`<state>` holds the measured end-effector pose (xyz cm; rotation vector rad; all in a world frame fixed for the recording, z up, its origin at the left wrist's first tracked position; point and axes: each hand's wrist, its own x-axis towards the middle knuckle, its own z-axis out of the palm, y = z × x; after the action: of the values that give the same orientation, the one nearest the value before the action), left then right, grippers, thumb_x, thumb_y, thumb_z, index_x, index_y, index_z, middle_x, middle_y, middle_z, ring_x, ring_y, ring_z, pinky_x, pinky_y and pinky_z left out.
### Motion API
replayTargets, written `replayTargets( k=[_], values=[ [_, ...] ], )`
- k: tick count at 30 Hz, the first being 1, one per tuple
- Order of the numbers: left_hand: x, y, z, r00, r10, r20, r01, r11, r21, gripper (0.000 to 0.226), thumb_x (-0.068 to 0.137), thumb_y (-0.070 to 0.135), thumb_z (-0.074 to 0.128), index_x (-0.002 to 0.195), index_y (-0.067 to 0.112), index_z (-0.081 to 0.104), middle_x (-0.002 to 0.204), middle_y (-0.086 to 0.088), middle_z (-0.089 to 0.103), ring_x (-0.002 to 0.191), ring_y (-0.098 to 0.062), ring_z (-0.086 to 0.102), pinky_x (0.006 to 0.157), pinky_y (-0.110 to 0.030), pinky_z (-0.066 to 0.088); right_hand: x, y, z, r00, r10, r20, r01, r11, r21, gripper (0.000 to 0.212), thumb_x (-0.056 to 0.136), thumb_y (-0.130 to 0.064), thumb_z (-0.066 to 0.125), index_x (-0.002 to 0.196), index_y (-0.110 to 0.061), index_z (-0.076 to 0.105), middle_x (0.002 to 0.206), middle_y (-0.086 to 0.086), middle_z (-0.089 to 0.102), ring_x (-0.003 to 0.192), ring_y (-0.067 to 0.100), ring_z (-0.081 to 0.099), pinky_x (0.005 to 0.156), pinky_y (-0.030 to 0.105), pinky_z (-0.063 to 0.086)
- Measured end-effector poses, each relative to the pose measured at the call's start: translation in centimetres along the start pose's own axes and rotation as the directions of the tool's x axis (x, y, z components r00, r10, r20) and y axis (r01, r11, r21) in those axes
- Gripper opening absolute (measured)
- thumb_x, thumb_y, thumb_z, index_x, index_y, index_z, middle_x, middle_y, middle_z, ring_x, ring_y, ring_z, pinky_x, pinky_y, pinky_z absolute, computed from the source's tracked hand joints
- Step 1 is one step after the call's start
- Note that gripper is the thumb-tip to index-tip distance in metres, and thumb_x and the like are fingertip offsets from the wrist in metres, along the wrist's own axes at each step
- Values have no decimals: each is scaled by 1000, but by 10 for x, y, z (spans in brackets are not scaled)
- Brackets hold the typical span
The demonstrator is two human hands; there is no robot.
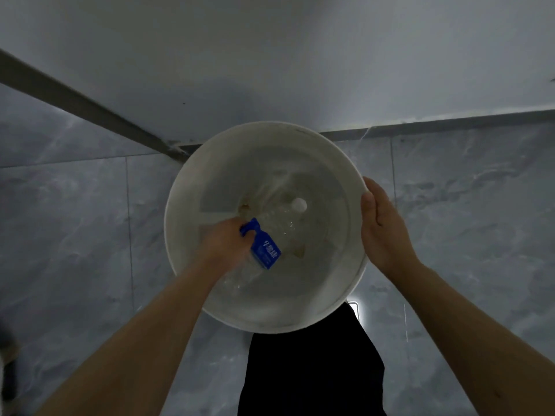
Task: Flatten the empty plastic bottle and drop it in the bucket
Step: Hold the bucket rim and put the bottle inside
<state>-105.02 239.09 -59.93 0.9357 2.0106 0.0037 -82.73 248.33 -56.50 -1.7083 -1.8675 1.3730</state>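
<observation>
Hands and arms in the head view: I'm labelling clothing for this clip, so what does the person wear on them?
Nothing shows on either. The left hand and right hand are bare, with no gloves, rings or watch visible. Both forearms are uncovered to the frame's edge, so no sleeves appear. The only clothing in view is dark trousers below the white bucket.

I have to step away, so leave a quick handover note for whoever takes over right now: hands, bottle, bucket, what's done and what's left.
Left hand: inside the bucket, gripping the plastic bottle at its blue label.
Right hand: on the white bucket rim, steadying it.
Bottle: looks crumpled, white cap on, held low in the bucket.
Done: flattening, apparently.
Left: let go of the bottle, withdraw both hands.
</observation>
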Motion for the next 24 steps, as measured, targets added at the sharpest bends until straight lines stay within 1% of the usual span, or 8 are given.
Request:
replayTargets(
  k=[1,2,4,7,11,15,18,24],
  values=[
    [9,0,6,1000,12,22,-12,1000,20,26,93,24,44,90,4,60,73,-9,59,68,-24,57,63,-35,46,0,1,1,1000,-23,-19,24,999,37,37,97,-33,21,121,-20,46,92,-16,58,88,-12,56,72,2,42],
    [18,0,11,999,28,37,-29,999,34,27,93,24,44,95,3,60,80,-11,61,73,-25,58,68,-37,47,0,0,3,999,-38,-34,40,997,65,34,97,-31,22,119,-22,47,86,-23,54,81,-21,53,65,-4,39],
    [35,-1,22,996,57,63,-61,996,64,28,94,26,44,106,6,59,98,-15,65,88,-28,60,80,-39,48,0,-1,5,997,-51,-57,58,992,110,26,97,-27,24,112,-32,45,83,-27,50,76,-26,51,61,-7,36],
    [60,-4,36,993,45,112,-61,989,137,32,94,29,43,120,12,53,127,-14,57,110,-29,55,91,-40,45,2,0,6,996,-67,-66,76,985,153,23,96,-26,25,108,-37,42,82,-25,52,75,-22,53,61,-6,38],
    [90,-13,58,991,68,115,-82,989,125,31,95,27,44,119,9,54,124,-16,58,107,-31,56,88,-38,45,3,5,6,996,-49,-70,59,985,159,26,94,-33,26,100,-51,43,81,-31,55,78,-26,50,62,-8,35],
    [118,-23,79,987,50,151,-68,991,115,35,95,25,45,125,9,50,130,-16,55,116,-30,51,97,-36,41,4,11,8,998,-20,-57,28,989,145,27,89,-43,23,91,-64,39,85,-58,45,86,-32,43,67,-12,30],
    [138,-32,90,983,59,176,-83,988,130,31,95,22,44,122,11,53,128,-16,57,114,-30,52,100,-35,38,4,13,8,997,-36,-64,47,983,180,29,90,-42,24,92,-63,43,88,-56,48,89,-29,45,69,-11,30],
    [166,-43,104,991,86,97,-109,961,253,28,96,22,41,113,6,57,116,-22,61,101,-35,57,83,-41,48,3,19,10,995,1,-101,23,970,241,27,83,-52,26,94,-66,46,93,-49,54,94,-27,47,69,-10,32]
  ],
)
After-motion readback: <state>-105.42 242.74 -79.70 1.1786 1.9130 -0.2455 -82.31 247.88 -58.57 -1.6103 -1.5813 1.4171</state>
